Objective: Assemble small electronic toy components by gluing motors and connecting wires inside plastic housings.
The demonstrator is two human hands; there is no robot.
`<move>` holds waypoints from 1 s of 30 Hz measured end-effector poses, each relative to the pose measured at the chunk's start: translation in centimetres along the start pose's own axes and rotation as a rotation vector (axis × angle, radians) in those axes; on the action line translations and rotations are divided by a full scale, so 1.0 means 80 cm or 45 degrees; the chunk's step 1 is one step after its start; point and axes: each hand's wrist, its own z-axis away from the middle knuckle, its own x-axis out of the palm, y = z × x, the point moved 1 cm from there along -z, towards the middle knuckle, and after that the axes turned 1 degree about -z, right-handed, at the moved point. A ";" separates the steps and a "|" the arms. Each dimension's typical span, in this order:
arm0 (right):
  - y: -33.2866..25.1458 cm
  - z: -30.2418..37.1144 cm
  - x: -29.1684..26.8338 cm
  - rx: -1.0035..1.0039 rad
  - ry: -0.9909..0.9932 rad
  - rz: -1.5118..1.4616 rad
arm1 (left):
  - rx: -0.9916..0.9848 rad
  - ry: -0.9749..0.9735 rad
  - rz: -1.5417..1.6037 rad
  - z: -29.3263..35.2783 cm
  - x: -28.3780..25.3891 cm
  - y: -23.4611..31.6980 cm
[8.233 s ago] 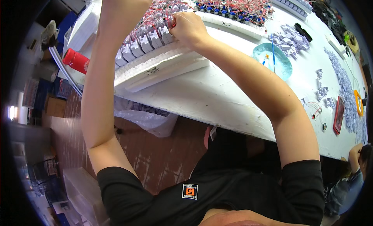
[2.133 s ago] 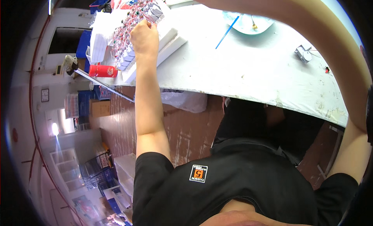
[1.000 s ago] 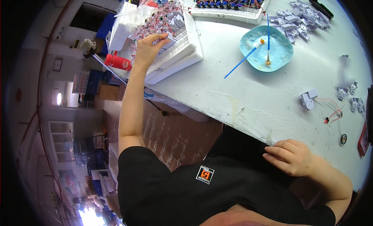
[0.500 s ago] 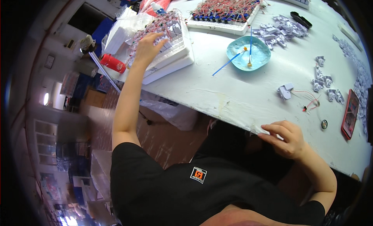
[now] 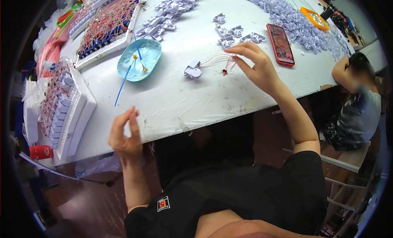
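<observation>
My left hand point(image 5: 126, 133) is over the near table edge, a little blurred, fingers curved and slightly apart. Nothing shows between its fingers. My right hand point(image 5: 256, 68) reaches over the table, index finger and thumb apart, their tips at thin red and white wires point(image 5: 213, 56). These wires run from a small grey plastic housing point(image 5: 192, 69) to a little black-and-red part point(image 5: 224, 72). Whatever lies beneath the right hand is hidden. Left of the housing, a turquoise dish point(image 5: 153, 60) holds two blue-handled brushes point(image 5: 124, 84).
White foam trays point(image 5: 84, 101) of wired grey parts stand at left, beside a red can point(image 5: 41, 152). Loose grey parts point(image 5: 163, 19) and a larger heap point(image 5: 282, 17) lie farther back. A red-cased phone point(image 5: 280, 43) is right of my hand. Another person point(image 5: 354, 111) sits at right.
My left hand has left the tray of grey parts and come back toward the table edge. My right hand has moved from the edge to the wires. The view has turned rightward.
</observation>
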 end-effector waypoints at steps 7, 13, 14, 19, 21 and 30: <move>-0.029 -0.018 0.032 -0.120 -0.272 0.075 | -0.160 0.015 0.162 0.012 0.024 0.011; -0.031 -0.027 0.058 -0.248 -0.353 0.103 | 0.034 -0.123 0.034 0.006 0.023 0.015; -0.030 -0.026 0.060 -0.270 -0.369 0.135 | 0.092 -0.170 0.026 0.001 0.023 0.018; -0.032 -0.034 0.060 -0.159 -0.451 -0.004 | 0.154 -0.368 -0.006 -0.051 0.047 0.028; -0.025 -0.041 0.061 -0.132 -0.460 -0.042 | 0.308 -0.536 0.069 -0.073 0.077 0.019; -0.008 -0.070 0.071 0.170 -0.527 -0.136 | 0.384 -0.659 0.002 -0.106 0.151 -0.007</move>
